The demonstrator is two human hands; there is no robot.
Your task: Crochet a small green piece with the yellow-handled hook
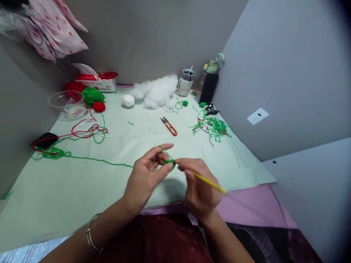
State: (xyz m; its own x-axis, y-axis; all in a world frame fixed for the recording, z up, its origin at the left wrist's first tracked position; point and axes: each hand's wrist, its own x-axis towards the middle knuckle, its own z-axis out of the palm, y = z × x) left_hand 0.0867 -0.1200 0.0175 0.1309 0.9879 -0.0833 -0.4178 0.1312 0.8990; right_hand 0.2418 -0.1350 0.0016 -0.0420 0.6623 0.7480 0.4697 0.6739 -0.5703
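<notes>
Between thumb and fingers, my left hand (146, 173) pinches a small green crochet piece (172, 164). Green yarn (101, 160) runs across the table into that hand and passes over its raised index finger. My right hand (201, 182) is closed around a yellow crochet hook (210, 181), whose handle sticks out to the right. The hook's tip meets the green piece; fingers hide exactly how it sits in the stitches. Beyond both hands lie orange-handled thread snips (169, 126), blades pointing away to the left.
White stuffing (159, 91) lies at the back, beside a pen tin (185, 84) and a phone (208, 88) leaning on a bottle (211, 67). Yarn scraps (215, 128) are heaped right. Left are a green yarn ball (93, 95), tangled strands and a plastic tub (74, 109).
</notes>
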